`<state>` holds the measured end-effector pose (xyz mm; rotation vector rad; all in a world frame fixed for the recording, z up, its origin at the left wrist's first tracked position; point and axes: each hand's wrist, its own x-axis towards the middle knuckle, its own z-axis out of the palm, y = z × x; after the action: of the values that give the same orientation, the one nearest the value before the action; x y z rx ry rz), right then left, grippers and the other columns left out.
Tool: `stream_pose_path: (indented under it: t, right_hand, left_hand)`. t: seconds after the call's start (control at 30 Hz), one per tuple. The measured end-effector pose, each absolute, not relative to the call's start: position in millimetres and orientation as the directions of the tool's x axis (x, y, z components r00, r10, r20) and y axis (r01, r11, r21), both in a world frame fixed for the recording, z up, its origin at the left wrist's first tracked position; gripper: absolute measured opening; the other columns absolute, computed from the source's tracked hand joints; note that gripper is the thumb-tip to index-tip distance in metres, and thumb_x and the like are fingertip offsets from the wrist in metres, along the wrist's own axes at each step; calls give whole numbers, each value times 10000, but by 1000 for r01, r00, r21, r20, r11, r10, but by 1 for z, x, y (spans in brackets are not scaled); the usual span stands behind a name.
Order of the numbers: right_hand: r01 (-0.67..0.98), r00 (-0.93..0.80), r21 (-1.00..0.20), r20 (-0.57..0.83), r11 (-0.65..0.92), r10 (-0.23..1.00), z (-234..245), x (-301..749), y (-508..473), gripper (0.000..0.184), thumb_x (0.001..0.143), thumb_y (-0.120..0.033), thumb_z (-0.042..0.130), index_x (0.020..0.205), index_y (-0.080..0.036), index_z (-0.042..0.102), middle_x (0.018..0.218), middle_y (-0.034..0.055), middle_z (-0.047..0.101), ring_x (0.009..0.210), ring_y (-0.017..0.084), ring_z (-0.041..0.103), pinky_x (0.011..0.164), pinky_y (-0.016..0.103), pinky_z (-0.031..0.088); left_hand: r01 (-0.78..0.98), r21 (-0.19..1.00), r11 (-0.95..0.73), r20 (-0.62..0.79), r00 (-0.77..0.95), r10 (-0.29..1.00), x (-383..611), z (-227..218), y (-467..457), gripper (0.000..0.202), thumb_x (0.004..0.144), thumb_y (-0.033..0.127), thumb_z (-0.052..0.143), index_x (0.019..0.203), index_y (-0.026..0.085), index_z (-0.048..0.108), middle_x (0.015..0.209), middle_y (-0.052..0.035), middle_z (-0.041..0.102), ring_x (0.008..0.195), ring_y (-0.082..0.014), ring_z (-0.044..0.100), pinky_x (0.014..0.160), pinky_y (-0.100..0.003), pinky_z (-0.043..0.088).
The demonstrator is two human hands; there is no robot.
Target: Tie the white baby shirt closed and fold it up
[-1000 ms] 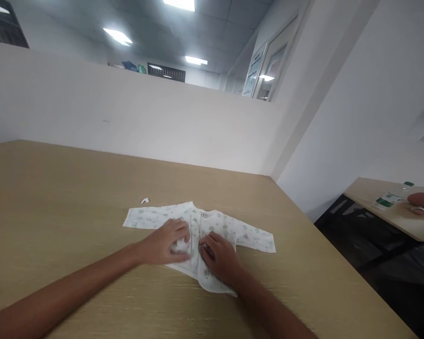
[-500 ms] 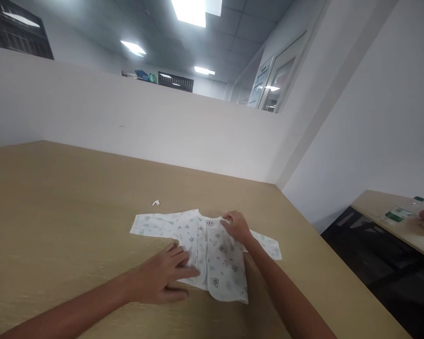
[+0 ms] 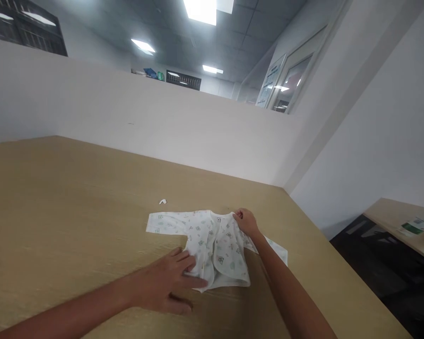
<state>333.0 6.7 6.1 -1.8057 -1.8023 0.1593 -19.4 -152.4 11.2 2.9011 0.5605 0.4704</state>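
Note:
A small white baby shirt (image 3: 212,240) with a pale printed pattern lies spread on the wooden table (image 3: 74,197), its sleeves out to both sides. My left hand (image 3: 171,282) rests flat on the shirt's lower left hem, fingers stretched out and pressing the cloth down. My right hand (image 3: 246,221) is at the shirt's right shoulder near the collar, fingers closed in a pinch on the fabric. My right forearm covers part of the right sleeve.
A tiny white scrap (image 3: 163,201) lies on the table just beyond the shirt. A white partition wall (image 3: 144,117) runs along the table's far edge. To the right, past a dark gap, stands another table (image 3: 399,226) with a green-and-white packet (image 3: 415,227).
My right hand moved from the shirt's middle up to its right shoulder. My left hand slid down to the lower hem. The view shifted slightly to the right.

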Motion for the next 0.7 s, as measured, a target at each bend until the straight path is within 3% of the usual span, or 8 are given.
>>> stream_pose_path:
  t: [0.13,0.2,0.3,0.4,0.5,0.57,0.7]
  right_hand:
    - [869,18,-451,441,205,897,23,316,-33,112,916,-270,612,929,-164,642,1030,66,641,994,205,550,891,319,417]
    - [787,-159,-435,543,438,825,32,306,-72,142,974,-294,574,923,-172,626,967,65,631,925,196,564,879,328,446]
    - [634,-459,-426,465,645,757,38,293,-141,125,1012,-260,553,936,-198,630,985,63,631,919,180,595,850,311,484]
    - [628,-580,-401,330,667,745,35,286,-198,43,967,-189,608,987,-216,635,1048,63,639,970,199,610,857,328,513]
    - [697,-527,-405,270,592,806,24,283,-229,266,930,-136,632,1167,-257,636,1171,69,624,1077,229,606,935,365,537]
    - [719,-485,-423,263,551,834,14,284,-238,299,948,-128,601,1210,-271,623,1203,71,611,1106,229,605,957,368,548]
    - [709,-488,-429,275,560,828,1,291,-250,293,918,-88,568,1155,-250,623,1151,76,623,1058,229,614,911,358,567]
  left_hand:
    - [321,216,-922,319,869,378,-21,16,-152,540,983,533,586,1493,375,504,1089,-87,581,1014,-264,535,1015,-481,382]
    - [330,261,-907,345,846,407,-17,22,-142,464,1049,439,480,1506,360,486,1191,-97,592,1099,-262,536,1050,-472,367]
    - [405,364,-839,356,771,527,1,27,-107,458,1107,386,293,1535,346,449,1408,-91,534,1298,-252,480,1109,-449,344]
    - [491,462,-739,305,694,652,29,21,-57,518,1117,435,181,1513,311,491,1537,-63,470,1426,-248,407,1179,-447,306]
    - [573,485,-661,190,668,719,52,6,-15,590,1107,517,156,1511,257,498,1549,-86,477,1475,-275,367,1213,-510,261]
    - [608,448,-656,164,665,729,59,-6,0,594,1101,536,174,1529,257,477,1571,-92,451,1499,-290,334,1218,-544,236]
    - [608,327,-723,254,681,687,59,-25,5,562,1101,494,213,1558,263,445,1593,-96,419,1528,-297,285,1229,-563,202]
